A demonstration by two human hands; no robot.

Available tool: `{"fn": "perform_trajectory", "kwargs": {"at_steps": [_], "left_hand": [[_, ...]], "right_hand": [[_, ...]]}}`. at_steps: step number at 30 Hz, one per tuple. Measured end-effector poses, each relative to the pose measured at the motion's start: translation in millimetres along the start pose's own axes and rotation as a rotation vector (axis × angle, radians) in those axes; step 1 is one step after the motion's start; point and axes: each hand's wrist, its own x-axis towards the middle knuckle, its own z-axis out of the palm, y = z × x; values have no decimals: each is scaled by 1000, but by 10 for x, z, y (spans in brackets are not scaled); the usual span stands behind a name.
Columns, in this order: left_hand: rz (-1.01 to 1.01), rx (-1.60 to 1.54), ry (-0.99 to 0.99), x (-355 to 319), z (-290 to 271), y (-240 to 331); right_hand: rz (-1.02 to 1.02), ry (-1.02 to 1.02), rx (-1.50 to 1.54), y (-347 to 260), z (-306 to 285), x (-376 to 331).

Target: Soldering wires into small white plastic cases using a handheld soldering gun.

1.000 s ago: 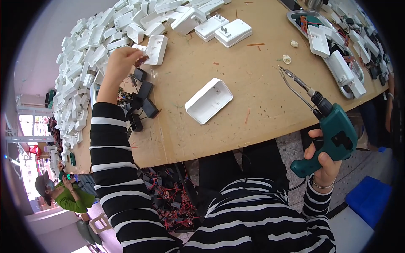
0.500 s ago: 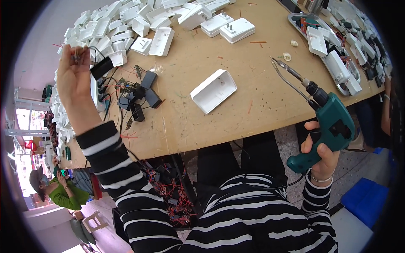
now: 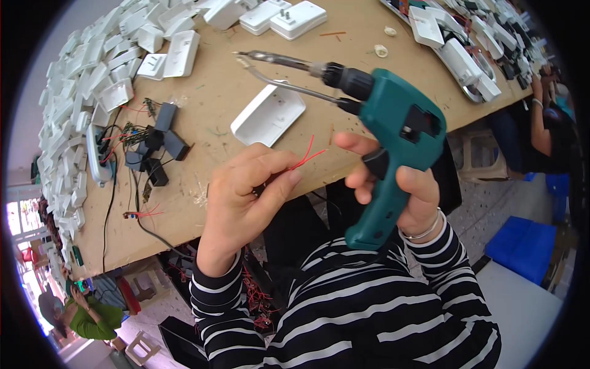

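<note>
The left hand (image 3: 243, 197) was closed in a pinch on thin red wires (image 3: 309, 155), whose ends stuck out toward 1 o'clock from the fingertips. The right hand (image 3: 402, 194) was wrapped around the grip of a green soldering gun (image 3: 393, 132), forefinger at the trigger, with the metal tip (image 3: 246, 56) pointing toward 10 o'clock over the counter (image 3: 344, 67). Both hands were raised over the counter's near edge, which ran from 8 o'clock to 3 o'clock.

Open counter lay between the white cover (image 3: 268, 114) under the gun's tip and the two white blocks (image 3: 283, 16) at 12 o'clock. At 9 o'clock, dark adapters (image 3: 161, 142) with tangled leads crowded the surface, and a heap of white housings (image 3: 92, 80) filled the far left edge. A tray of parts (image 3: 467, 52) occupied the edge at 1 o'clock.

What the left hand held beyond the wires was hidden inside its fingers. The gun's cord could not be made out. Another person's arm (image 3: 544, 120) at 2 o'clock was cut off by the picture's rim, as was a person in green (image 3: 92, 317) at 7 o'clock. Below the counter, red wiring (image 3: 255, 295) was partly masked by the striped sleeves (image 3: 344, 320).
</note>
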Motion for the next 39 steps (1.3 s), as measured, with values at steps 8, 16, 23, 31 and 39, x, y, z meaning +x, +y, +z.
{"fn": "perform_trajectory", "kwargs": {"at_steps": [8,16,23,31,39], "left_hand": [[2,13,-50,49,86,-20],[-83,60,8,65,169,64],[-90,190,183,52,76,48],[-7,263,158,28,32,-65],[-83,208,142,5,214,-24]], "right_hand": [[52,-30,76,88,8,135],[49,-53,103,136,-14,205],[-11,-15,49,87,-156,332],[26,46,108,163,-15,686],[-16,167,142,256,8,418]]}}
